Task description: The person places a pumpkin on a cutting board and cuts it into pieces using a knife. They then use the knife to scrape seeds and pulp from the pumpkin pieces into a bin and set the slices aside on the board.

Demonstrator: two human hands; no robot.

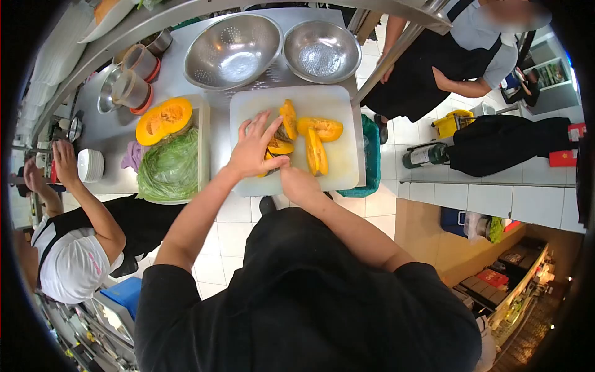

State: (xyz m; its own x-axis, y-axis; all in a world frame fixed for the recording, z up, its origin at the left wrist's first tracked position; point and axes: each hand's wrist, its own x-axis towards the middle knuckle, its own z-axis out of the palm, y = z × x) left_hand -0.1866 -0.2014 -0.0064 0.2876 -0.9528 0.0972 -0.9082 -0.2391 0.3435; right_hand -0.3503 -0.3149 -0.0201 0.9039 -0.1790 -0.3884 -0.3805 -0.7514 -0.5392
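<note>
On a white cutting board point(339, 170), my left hand point(253, 147) lies with its fingers spread over a pumpkin wedge point(279, 147) that shows between index finger and thumb. My right hand point(302, 184) is closed at the board's near edge, its knuckles close to my left thumb. What my right fingers hold is hidden from above. Right of my left hand lie more orange pumpkin wedges: an upright one point(287, 119), one lying sideways point(323, 129) and a long one point(317, 154).
Behind the board stand a steel colander point(233, 51) and a steel bowl point(322, 52). To the left, a tray point(205, 146) holds a pumpkin half point(164, 121) and a bagged green vegetable point(167, 165). A teal crate point(370, 155) sits below right. Co-workers stand at left and far right.
</note>
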